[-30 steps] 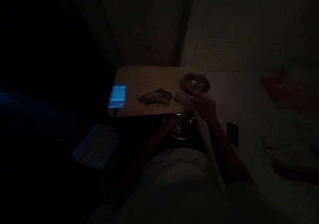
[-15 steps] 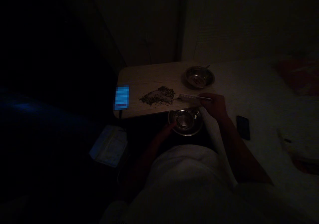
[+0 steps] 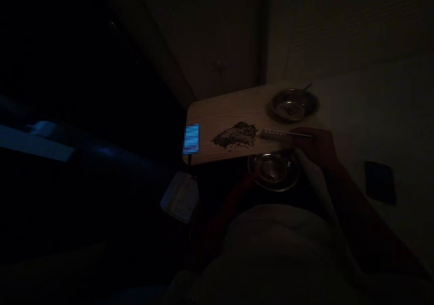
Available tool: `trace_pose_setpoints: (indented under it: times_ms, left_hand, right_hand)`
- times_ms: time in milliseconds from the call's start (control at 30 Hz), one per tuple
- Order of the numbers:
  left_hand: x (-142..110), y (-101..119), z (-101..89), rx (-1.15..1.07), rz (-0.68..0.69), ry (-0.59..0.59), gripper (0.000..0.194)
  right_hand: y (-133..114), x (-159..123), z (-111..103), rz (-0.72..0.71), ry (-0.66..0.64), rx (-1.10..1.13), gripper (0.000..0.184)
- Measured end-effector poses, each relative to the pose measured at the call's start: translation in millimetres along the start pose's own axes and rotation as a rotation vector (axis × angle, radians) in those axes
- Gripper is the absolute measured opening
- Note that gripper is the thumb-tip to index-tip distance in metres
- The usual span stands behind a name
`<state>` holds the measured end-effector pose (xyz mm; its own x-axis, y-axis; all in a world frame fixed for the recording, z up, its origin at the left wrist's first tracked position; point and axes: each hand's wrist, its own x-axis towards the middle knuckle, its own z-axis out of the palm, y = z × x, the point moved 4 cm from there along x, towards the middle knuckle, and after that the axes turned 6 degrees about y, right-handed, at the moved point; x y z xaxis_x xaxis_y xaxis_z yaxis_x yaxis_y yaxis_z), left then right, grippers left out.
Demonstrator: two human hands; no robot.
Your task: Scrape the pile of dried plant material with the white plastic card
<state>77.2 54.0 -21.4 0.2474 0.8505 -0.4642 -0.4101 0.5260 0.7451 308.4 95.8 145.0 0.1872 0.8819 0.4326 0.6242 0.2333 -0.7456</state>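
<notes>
My right hand [image 3: 317, 144] is closed around what looks like a knife [image 3: 276, 135], with a row of pale marks along its broad blade. The blade reaches left over the wooden board [image 3: 203, 110], its tip just right of a spread pile of small dark chopped bits [image 3: 237, 134]. My left hand [image 3: 255, 178], dim and reddish, is at the left rim of a small metal bowl [image 3: 271, 168]. That bowl sits within or over a larger metal bowl [image 3: 292, 173] below the board's near edge. The left fingers are too dark to make out.
Another metal bowl [image 3: 294, 106] with a utensil leaning out stands at the board's back right. A lit phone-like screen [image 3: 191, 139] is at the left edge. A pale box or packet [image 3: 181, 197] lies lower left, a dark flat object [image 3: 380, 182] at right.
The view has shifted, so everything appears further right. My right hand keeps the knife beside the pile, and my left hand stays at the small bowl.
</notes>
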Motion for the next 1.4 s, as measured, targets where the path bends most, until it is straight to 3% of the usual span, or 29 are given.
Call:
trace_pose_setpoints:
  times_ms: [300,500,967,1400]
  left_hand:
    - [-9,6,3.9,0.128,-0.027,-0.026,0.041]
    - [-11,11,10.0,0.155,-0.022,-0.007,0.036]
    - [-13,8,2.3,0.075,0.013,0.070,0.063]
    - [-14,11,-4.9,0.120,0.037,0.079,0.057]
  right_hand:
    - [8,1,-6,0.009,-0.043,0.035,0.022]
    - [15,3,-13,0.015,-0.078,0.060,0.021]
    - [19,5,-15,0.019,-0.168,0.150,0.020]
    - [20,0,-23,-0.001,-0.304,0.207,0.018]
